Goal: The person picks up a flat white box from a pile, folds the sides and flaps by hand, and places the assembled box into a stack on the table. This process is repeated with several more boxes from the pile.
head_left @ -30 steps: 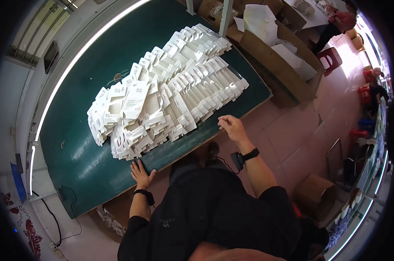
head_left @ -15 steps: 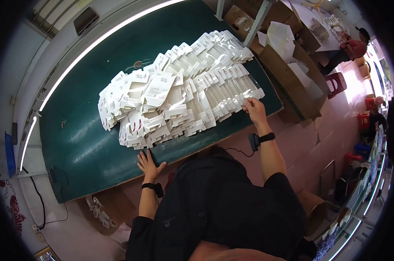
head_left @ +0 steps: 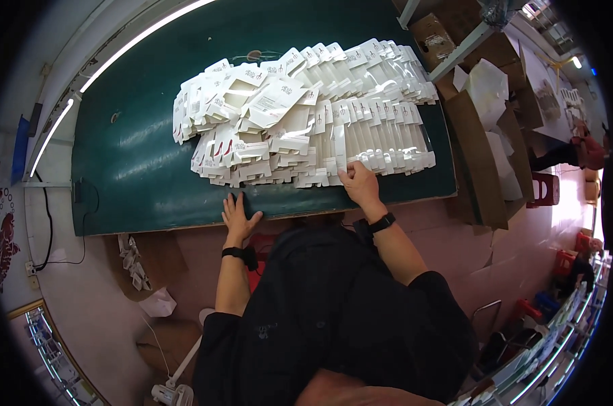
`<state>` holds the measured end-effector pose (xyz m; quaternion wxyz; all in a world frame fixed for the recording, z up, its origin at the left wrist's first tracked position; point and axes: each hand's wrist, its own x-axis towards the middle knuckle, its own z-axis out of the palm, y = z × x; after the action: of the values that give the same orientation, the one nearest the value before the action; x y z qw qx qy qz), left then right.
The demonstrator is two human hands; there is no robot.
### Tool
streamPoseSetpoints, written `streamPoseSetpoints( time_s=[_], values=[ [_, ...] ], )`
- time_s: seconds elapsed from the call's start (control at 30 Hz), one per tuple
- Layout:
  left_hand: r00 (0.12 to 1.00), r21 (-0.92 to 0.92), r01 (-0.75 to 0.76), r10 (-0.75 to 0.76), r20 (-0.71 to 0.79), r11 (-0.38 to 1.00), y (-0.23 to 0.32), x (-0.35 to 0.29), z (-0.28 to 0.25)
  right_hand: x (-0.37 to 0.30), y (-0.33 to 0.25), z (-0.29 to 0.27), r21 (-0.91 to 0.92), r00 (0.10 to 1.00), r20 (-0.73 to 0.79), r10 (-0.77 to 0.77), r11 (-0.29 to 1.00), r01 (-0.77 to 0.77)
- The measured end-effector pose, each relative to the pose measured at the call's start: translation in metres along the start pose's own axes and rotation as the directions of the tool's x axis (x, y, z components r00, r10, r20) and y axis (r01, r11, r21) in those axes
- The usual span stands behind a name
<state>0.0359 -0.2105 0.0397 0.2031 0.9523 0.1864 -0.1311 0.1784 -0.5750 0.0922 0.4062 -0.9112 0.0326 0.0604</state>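
Flattened white cartons with clear windows [head_left: 377,128] lie overlapped in two long rows on the green table. Toward the left they turn into a looser heap of white cartons [head_left: 269,101], some showing dark red marks. At the front row's near edge, my right hand [head_left: 362,186] is closed, thumb and fingers pinched on the lower end of a narrow white carton [head_left: 341,145] that stands out from its neighbours. My left hand [head_left: 235,218] rests at the table's front edge, fingers spread, holding nothing, just short of the heap. Both wrists carry black bands.
The green tabletop [head_left: 140,152] ends in a front edge close to my body. Off its right end stands an open cardboard box [head_left: 472,152] with white material inside. Another box [head_left: 154,260] sits below the left side. A person in red [head_left: 587,152] is far right.
My right hand has moved left along the near edge of the front row, from its right end to near its middle. The view has turned; my left hand stays spread at the table edge.
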Motion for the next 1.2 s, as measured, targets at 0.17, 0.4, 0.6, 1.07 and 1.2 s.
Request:
streamPoseSetpoints(
  time_s=[0.17,0.4,0.6,1.07,1.2],
  values=[
    [0.981,-0.406,-0.163,0.190,0.028,0.899,0.037,0.002,-0.007,0.010,0.025,0.012,0.191,0.994,0.101,0.037,0.980,-0.055],
    [0.865,-0.629,-0.307,0.485,0.128,0.714,0.158,-0.003,-0.059,0.005,0.013,-0.038,0.009,0.945,-0.304,-0.118,0.992,0.127],
    [0.793,-0.794,-0.292,0.599,0.110,0.533,0.174,0.011,-0.094,-0.011,-0.032,-0.091,0.259,0.860,-0.500,-0.100,0.931,0.258],
    [0.709,-0.840,0.303,0.695,-0.118,-0.451,0.148,0.027,-0.149,-0.023,-0.152,-0.012,0.724,0.906,0.299,-0.300,0.689,-0.011],
    [0.724,-0.872,0.227,0.674,-0.146,-0.433,0.143,0.024,-0.159,-0.022,-0.165,-0.005,0.680,0.885,0.328,-0.330,0.733,0.021]
  ],
)
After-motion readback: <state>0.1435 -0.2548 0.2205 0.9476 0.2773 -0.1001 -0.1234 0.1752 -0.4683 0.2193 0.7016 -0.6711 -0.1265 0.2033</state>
